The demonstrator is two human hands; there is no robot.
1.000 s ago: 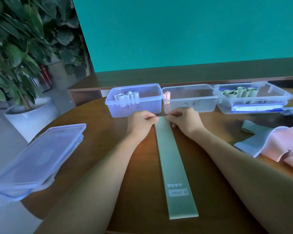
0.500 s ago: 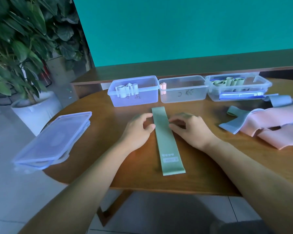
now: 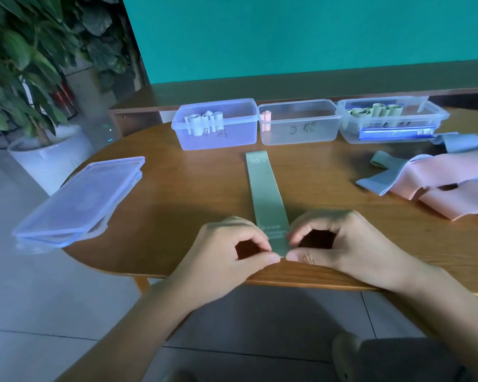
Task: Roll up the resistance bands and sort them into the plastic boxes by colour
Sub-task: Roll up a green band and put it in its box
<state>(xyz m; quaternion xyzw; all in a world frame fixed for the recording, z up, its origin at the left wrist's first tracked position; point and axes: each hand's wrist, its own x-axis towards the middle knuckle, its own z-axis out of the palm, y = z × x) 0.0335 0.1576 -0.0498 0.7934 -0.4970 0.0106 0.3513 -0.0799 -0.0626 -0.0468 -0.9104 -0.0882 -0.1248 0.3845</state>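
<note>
Head view: stacked lids (image 3: 78, 199) overhang the round table's (image 3: 177, 188) left edge. Left hand (image 3: 226, 257) and right hand (image 3: 340, 244) pinch the near end of the flat green band (image 3: 265, 194), beside the front edge. Behind stand the left box (image 3: 215, 125) holding pale rolls, the middle box (image 3: 298, 122) one pink roll, the right box (image 3: 392, 119) green rolls. Loose bands (image 3: 436, 175) lie right.

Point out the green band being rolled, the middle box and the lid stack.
green band (image 3: 264, 188), head view, flat middle stretch
middle box (image 3: 298, 130), head view, front wall
lid stack (image 3: 80, 197), head view, top lid
</note>
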